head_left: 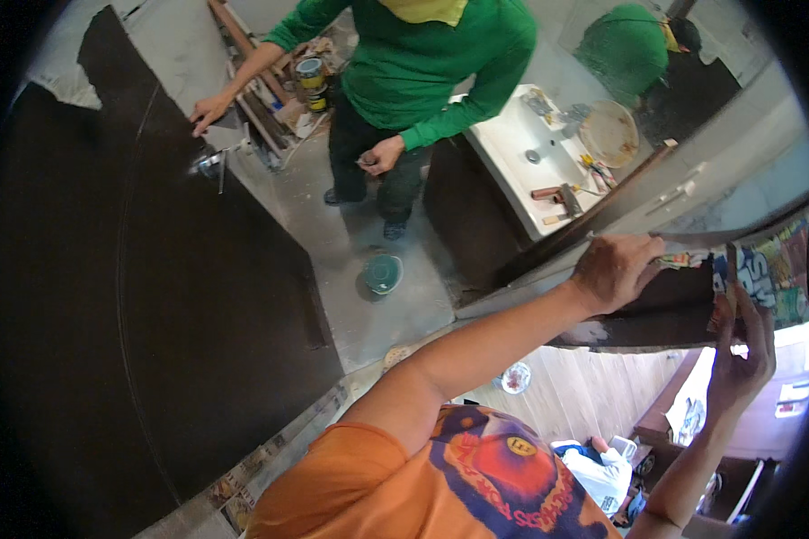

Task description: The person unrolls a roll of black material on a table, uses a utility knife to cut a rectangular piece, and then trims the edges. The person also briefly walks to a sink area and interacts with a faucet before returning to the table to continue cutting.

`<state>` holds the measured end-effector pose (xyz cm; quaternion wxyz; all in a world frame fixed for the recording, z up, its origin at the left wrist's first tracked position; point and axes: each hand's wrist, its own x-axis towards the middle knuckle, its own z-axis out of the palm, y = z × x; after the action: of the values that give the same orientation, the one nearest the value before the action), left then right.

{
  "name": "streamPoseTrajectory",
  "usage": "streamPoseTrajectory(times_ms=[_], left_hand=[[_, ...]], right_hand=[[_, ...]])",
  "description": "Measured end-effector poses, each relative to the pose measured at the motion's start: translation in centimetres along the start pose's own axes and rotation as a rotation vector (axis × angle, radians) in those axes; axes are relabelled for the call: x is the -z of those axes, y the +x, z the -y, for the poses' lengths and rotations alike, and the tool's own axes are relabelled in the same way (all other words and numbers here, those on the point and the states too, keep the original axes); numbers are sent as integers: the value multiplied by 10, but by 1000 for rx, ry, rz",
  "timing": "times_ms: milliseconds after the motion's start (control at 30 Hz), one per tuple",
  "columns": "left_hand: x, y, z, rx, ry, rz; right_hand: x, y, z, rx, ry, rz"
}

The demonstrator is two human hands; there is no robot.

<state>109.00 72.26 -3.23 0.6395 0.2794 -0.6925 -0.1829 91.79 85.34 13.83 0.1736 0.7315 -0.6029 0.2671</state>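
Both my arms reach right to a dark brown door frame (674, 301). My left hand (616, 269) is closed at its edge, fingertips pinching the end of a colourful printed paper strip (683, 260). My right hand (744, 346) holds a thin, dark, narrow piece (731, 265) upright between its fingers; I cannot make out its kind. It lies against a printed sheet (777, 278) covering the frame's right part. Bare brown surface shows between my hands.
A person in green (431, 63) stands ahead, one hand on the dark door (72, 269) near its handle (211, 166). A white sink (503, 135) holds tools. A teal-filled tub (383, 273) sits on the floor; another person (602, 476) is low at the right.
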Motion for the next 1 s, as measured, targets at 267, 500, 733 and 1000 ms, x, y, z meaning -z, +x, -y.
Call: streamPoseTrajectory(times_ms=[267, 500, 733, 1000], left_hand=[[9, -2, 16, 33, -27, 16], [5, 2, 4, 66, -32, 128], [-14, -4, 22, 9, -198, -49], [-3, -6, -1, -2, -53, -16]], right_hand=[[-21, 15, 19, 163, 131, -187], [-13, 0, 17, 159, 88, -101], [-32, 4, 15, 84, 134, 30], [-34, 3, -2, 222, -69, -34]])
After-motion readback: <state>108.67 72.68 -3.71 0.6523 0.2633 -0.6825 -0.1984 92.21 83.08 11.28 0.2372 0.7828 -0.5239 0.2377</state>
